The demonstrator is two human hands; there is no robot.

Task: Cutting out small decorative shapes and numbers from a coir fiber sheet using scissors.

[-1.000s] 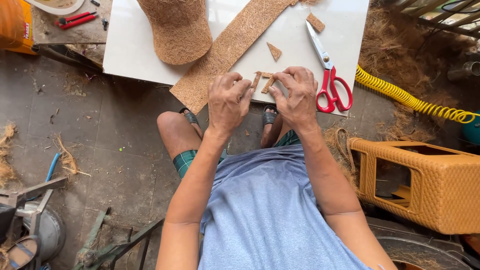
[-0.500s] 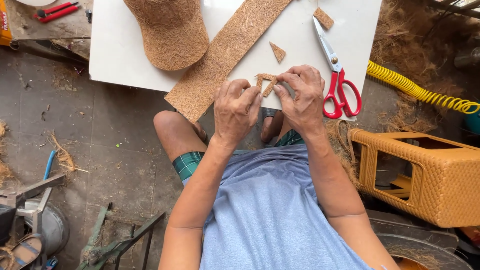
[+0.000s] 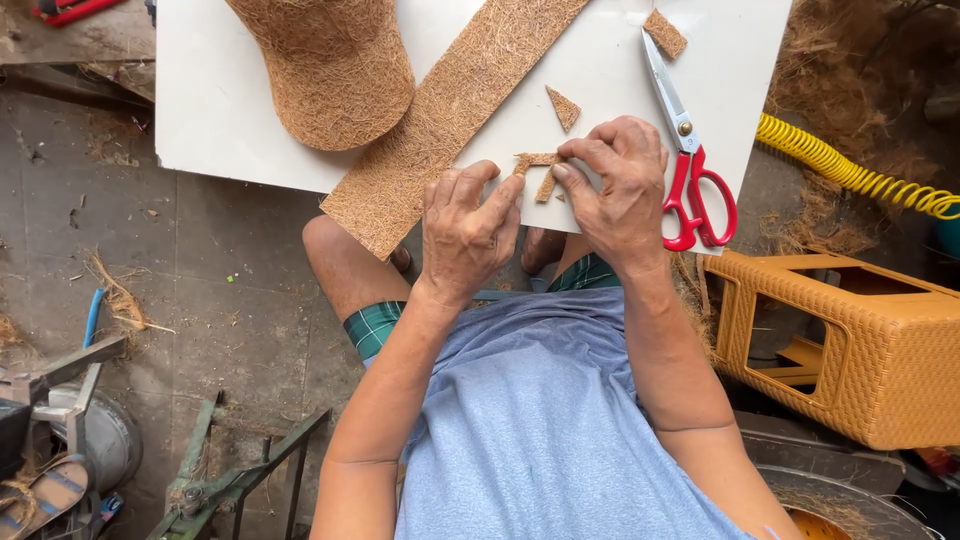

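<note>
Both hands sit a little lower and more to the right than half a second ago, and the white surface (image 3: 250, 130) has slid up so that more of the strip and cap run off the top edge. The left hand (image 3: 465, 235) and right hand (image 3: 625, 190) meet over a small cut piece (image 3: 535, 165) of brown fibre mat at the surface's near edge. The right grip is pinching the piece between thumb and forefinger; the left fingertips (image 3: 505, 195) press together against its lower end. Most of the piece is hidden under the fingers, so its full outline cannot be told.

A long fibre strip (image 3: 450, 110) lies slantwise just left of the hands, its top end cut off by the frame. The fibre cap (image 3: 330, 65) beside it is also cropped at the top. A small triangle scrap (image 3: 563, 106) lies just above the right hand, and a squarish scrap (image 3: 664, 33) sits near the scissor tips. The red-handled scissors (image 3: 690, 160) lie closed just right of the right hand, one handle loop touching it.

Off the surface, a yellow coiled hose (image 3: 850, 175) runs out of the right edge, and an orange woven stool (image 3: 850, 340) lies on its side. A red tool (image 3: 70, 10) at the top left is mostly out of frame. No labels or packages can be made out.
</note>
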